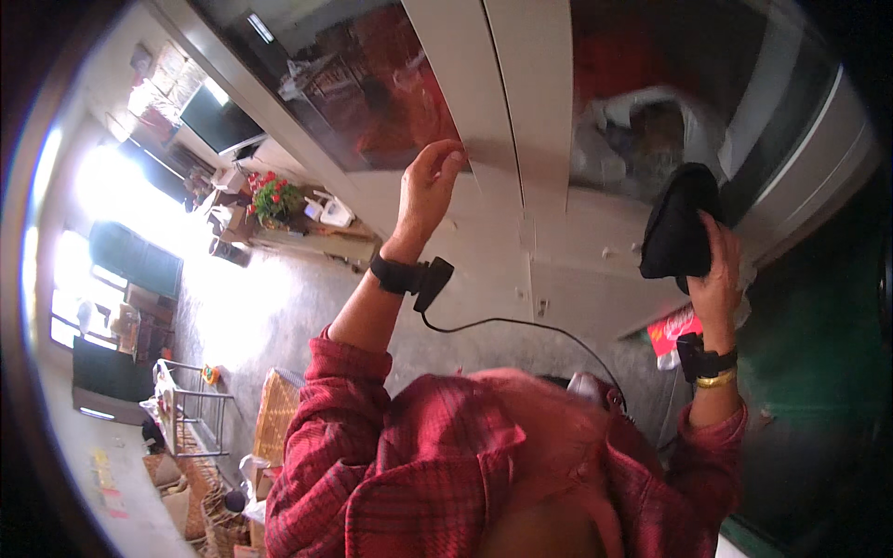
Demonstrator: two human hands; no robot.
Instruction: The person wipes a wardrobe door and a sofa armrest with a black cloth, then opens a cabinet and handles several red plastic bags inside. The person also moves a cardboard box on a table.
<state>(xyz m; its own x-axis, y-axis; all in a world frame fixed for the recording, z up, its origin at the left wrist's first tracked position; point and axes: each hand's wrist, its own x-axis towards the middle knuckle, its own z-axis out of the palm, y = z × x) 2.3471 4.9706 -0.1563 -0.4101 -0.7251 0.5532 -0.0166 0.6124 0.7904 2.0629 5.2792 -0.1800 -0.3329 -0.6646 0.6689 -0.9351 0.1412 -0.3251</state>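
My right hand [719,270] grips a black, soft-looking cloth thing [682,228], rounded at the top and wider below; its exact kind I cannot make out. It is held up in front of the right glass pane of a pale cabinet [526,102]. My left hand [430,191] is raised by the frame of the left door, its fingers curled in and the thumb near them. Whether anything small is between them, or whether they touch the door, is hidden. Both wrists wear black straps; a cable [502,321] runs from the left one.
Behind the glass are bagged and red things. A red package [672,335] lies low by my right wrist. To the left stand a wooden bench [316,244] with a potted red-flowered plant [275,199], a television [220,119], a metal rack [200,409] and a woven basket [277,414].
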